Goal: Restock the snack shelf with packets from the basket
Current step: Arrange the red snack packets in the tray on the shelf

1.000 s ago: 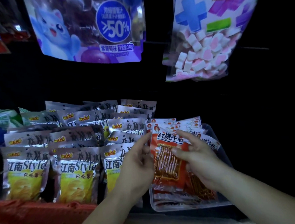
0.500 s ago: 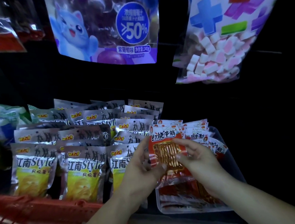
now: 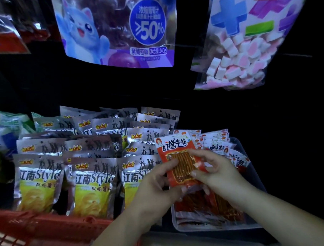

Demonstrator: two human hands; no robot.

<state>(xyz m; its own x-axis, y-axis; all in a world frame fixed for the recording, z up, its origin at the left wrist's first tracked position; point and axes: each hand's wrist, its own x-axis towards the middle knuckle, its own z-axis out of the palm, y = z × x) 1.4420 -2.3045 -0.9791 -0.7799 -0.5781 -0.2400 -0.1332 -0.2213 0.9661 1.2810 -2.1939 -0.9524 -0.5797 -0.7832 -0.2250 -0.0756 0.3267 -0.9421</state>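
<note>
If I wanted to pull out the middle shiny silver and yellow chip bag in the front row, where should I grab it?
Probably pinch the flat sealed top strip of the silver and yellow chip bag, coming from above. It stands upright with matching bags close on both sides, so its top edge is easiest to reach.

Silver chip packets [image 3: 93,181] sit jammed right against the left side of the clear tray [image 3: 217,228], and the tray's stuffed with red packets [image 3: 213,204]. There's an open dark band above the packet tops, under the hanging purple bag [image 3: 116,32] and marshmallow bag [image 3: 247,44]. Along the shelf's front-left edge the red basket [image 3: 50,226] blocks the way.
</note>
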